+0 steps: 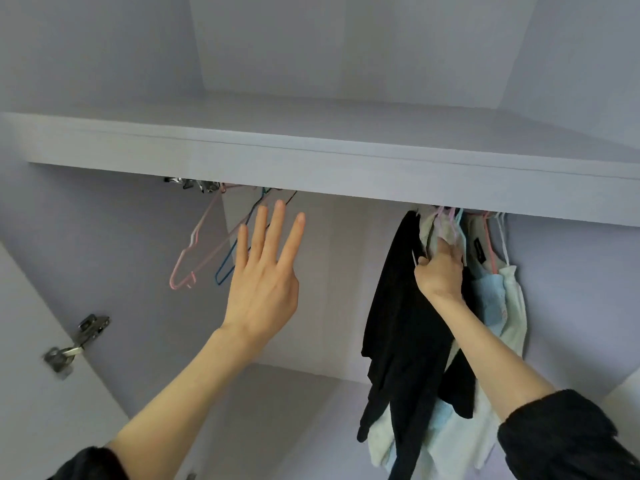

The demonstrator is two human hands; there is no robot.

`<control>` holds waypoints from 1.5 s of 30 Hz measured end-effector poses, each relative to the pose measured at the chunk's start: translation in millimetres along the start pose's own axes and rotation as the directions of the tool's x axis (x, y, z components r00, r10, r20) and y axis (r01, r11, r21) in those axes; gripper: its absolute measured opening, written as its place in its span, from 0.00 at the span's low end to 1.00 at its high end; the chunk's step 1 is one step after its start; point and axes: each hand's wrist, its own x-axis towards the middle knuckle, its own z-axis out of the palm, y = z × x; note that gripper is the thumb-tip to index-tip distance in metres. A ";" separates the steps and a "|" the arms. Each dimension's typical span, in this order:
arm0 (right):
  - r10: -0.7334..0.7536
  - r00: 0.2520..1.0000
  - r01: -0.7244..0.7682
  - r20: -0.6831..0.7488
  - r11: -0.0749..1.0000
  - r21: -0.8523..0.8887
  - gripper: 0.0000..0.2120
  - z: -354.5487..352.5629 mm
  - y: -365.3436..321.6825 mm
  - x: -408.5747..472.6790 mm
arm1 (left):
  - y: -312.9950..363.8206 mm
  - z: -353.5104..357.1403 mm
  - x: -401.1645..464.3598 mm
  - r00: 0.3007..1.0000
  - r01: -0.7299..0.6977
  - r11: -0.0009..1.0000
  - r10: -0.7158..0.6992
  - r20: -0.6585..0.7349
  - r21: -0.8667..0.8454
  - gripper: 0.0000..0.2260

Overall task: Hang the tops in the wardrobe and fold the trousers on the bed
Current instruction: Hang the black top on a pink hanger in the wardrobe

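Right hand (439,271) grips limp, light black top (398,306) by its hanger neck, centre right; left hand (265,271) open.

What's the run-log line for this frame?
left hand: open, reaching toward empty pink wire hanger | right hand: gripping hung black fabric top | stage: hanging tops
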 end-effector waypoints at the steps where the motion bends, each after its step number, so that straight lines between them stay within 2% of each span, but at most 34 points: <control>1: -0.054 0.999 0.053 -0.002 0.994 -0.096 0.25 -0.1 -2.1 -9.5 | -0.8 0.9 -6.9 0.998 0.013 1.000 -0.012 0.054 -0.028 0.35; 3: -0.159 0.987 0.156 0.002 0.969 -0.192 0.23 5.8 -8.6 -38.6 | -7.4 -1.7 -31.1 0.979 0.078 0.995 -0.065 0.195 -0.062 0.30; 6: -0.299 0.951 0.307 0.080 0.944 -0.122 0.19 16.9 -23.8 -87.7 | -20.4 -6.7 -64.7 0.916 0.221 0.971 -0.173 0.361 -0.096 0.26; 11: -0.431 0.821 0.433 0.374 0.897 0.083 0.17 53.2 -57.0 -179.3 | -43.1 -44.2 -143.4 0.849 0.426 0.894 -0.343 0.402 -0.136 0.21; 16: -0.541 0.594 0.519 0.595 0.823 0.231 0.15 85.7 -84.3 -304.4 | -59.9 -117.4 -271.3 0.705 0.655 0.753 -0.585 0.402 -0.053 0.18; 19: -0.594 0.373 0.574 0.712 0.751 0.326 0.15 89.5 -92.9 -390.8 | -55.6 -171.8 -352.3 0.599 0.767 0.641 -0.715 0.361 -0.002 0.16; 21: -0.634 0.192 0.603 0.749 0.678 0.420 0.14 88.2 -101.9 -457.0 | -47.4 -213.7 -417.1 0.502 0.846 0.533 -0.810 0.303 0.022 0.15; 22: -0.643 0.123 0.603 0.756 0.654 0.458 0.14 88.0 -106.0 -481.5 | -42.9 -229.6 -441.2 0.456 0.879 0.477 -0.847 0.272 0.014 0.15; 24: -0.653 -0.037 0.597 0.757 0.592 0.541 0.14 85.9 -121.3 -542.2 | -32.5 -271.4 -497.0 0.322 0.945 0.327 -0.929 0.185 -0.003 0.14; 25: -0.647 -0.092 0.590 0.757 0.577 0.565 0.14 84.3 -128.1 -563.1 | -29.1 -285.1 -516.1 0.271 0.962 0.272 -0.952 0.141 -0.016 0.13; 27: -0.645 -0.246 0.575 0.723 0.504 0.645 0.14 86.0 -146.7 -627.5 | -22.6 -328.3 -565.2 0.119 0.992 0.118 -0.992 0.042 -0.037 0.12; 29: -0.656 -0.297 0.560 0.694 0.469 0.683 0.14 84.6 -155.7 -652.1 | -23.6 -344.4 -580.9 0.061 0.997 0.061 -0.998 -0.003 -0.056 0.12; 31: -0.636 -0.416 0.525 0.650 0.416 0.743 0.14 89.7 -174.8 -708.8 | -25.2 -378.7 -620.5 -0.047 0.996 -0.040 -0.994 -0.095 -0.074 0.12; 34: -0.606 -0.524 0.479 0.598 0.371 0.796 0.13 102.6 -202.7 -773.5 | -34.2 -412.3 -666.8 -0.155 0.987 -0.145 -0.972 -0.174 -0.072 0.13; 35: -0.616 -0.526 0.465 0.587 0.369 0.805 0.13 105.2 -208.9 -781.7 | -38.0 -416.6 -673.1 -0.168 0.985 -0.159 -0.971 -0.172 -0.067 0.13; 37: -0.593 -0.588 0.434 0.550 0.343 0.833 0.12 126.2 -232.2 -821.6 | -54.8 -432.0 -700.4 -0.243 0.970 -0.232 -0.949 -0.202 -0.076 0.14; 41: -0.567 -0.654 0.370 0.501 0.337 0.866 0.12 165.7 -288.5 -878.3 | -96.7 -460.1 -741.9 -0.344 0.939 -0.328 -0.902 -0.260 -0.101 0.14; 45: -0.509 -0.746 0.309 0.429 0.307 0.900 0.12 204.1 -352.6 -933.9 | -138.9 -491.5 -773.4 -0.493 0.870 -0.452 -0.794 -0.355 -0.198 0.13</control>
